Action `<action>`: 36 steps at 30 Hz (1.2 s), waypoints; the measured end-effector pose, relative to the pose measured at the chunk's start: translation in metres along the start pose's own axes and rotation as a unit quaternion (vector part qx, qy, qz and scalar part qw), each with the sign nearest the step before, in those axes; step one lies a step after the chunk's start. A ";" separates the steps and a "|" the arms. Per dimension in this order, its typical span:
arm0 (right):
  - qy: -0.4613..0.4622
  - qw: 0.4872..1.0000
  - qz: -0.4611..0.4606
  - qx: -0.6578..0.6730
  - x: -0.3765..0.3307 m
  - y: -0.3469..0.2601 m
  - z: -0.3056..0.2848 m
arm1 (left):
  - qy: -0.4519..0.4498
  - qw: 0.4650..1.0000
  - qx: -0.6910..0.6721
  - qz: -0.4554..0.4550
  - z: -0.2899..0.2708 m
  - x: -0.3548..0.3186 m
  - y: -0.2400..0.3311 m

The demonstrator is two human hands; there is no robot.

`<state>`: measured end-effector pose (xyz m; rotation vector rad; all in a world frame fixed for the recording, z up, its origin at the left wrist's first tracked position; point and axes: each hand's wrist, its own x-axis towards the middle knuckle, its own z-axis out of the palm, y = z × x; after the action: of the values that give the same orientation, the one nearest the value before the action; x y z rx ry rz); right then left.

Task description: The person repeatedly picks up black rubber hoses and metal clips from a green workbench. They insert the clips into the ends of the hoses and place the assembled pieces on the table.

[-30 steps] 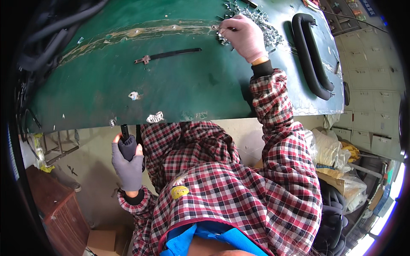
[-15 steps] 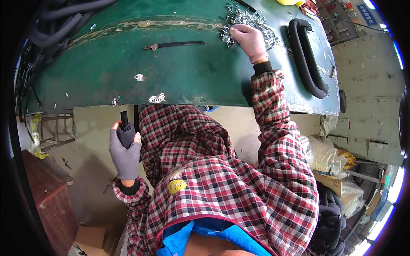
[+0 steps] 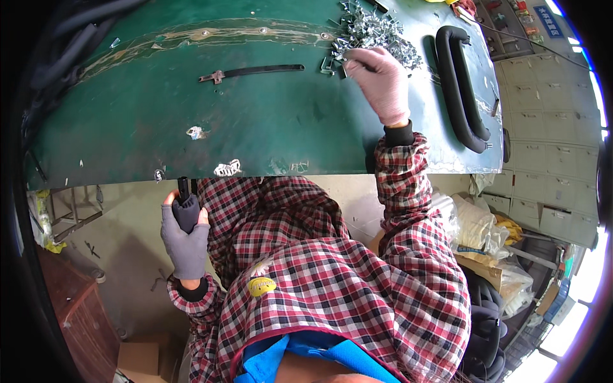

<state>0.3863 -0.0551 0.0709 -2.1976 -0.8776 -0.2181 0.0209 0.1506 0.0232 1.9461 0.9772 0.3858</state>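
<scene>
My left hand [image 3: 185, 246], in a grey fingerless glove, is wrapped around a black foam-covered tube [image 3: 186, 212]. The tube's bare dark end points up, just below the table's near edge. My right hand [image 3: 383, 86], in a pale pink glove, is at the near side of a pile of small shiny metal clips [image 3: 377, 32]. Its thumb and fingers are pinched together, with a small metal clip [image 3: 345, 71] at their tips, partly hidden. Several loose clips lie beside those fingertips.
On the green table [image 3: 255, 121] lie a flat black strip tool [image 3: 262, 70] and, at the right, a bent black foam-covered handle [image 3: 461, 89]. More black foam tubes [image 3: 76, 45] lie far left. Grey lockers [image 3: 549, 127] stand right; a brown wooden cabinet [image 3: 80, 300] stands lower left.
My right hand has drawn slightly back toward me from the clip pile, staying pinched. The left hand keeps its hold on the tube. The whole view has shifted a little.
</scene>
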 end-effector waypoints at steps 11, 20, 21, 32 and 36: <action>-0.082 0.951 -0.080 -0.288 -0.001 -0.013 0.032 | 0.002 1.000 -0.015 0.012 0.010 -0.001 -0.001; 0.021 0.997 -0.044 -0.058 -0.018 0.009 0.041 | 0.014 0.999 -0.016 0.028 0.009 -0.003 -0.009; 0.015 0.995 -0.055 -0.082 -0.016 0.011 0.041 | 0.012 0.999 -0.015 0.030 0.009 -0.002 -0.009; -0.148 0.969 -0.154 -0.128 -0.018 -0.015 0.017 | 0.006 1.000 -0.018 0.003 0.009 0.000 -0.003; -0.171 0.956 -0.094 -0.219 -0.016 -0.022 0.031 | -0.016 0.999 -0.037 -0.037 0.004 0.001 0.007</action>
<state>0.3570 -0.0310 0.0550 -2.6093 -1.3388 -0.1325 0.0271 0.1467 0.0265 1.8392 0.9970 0.3434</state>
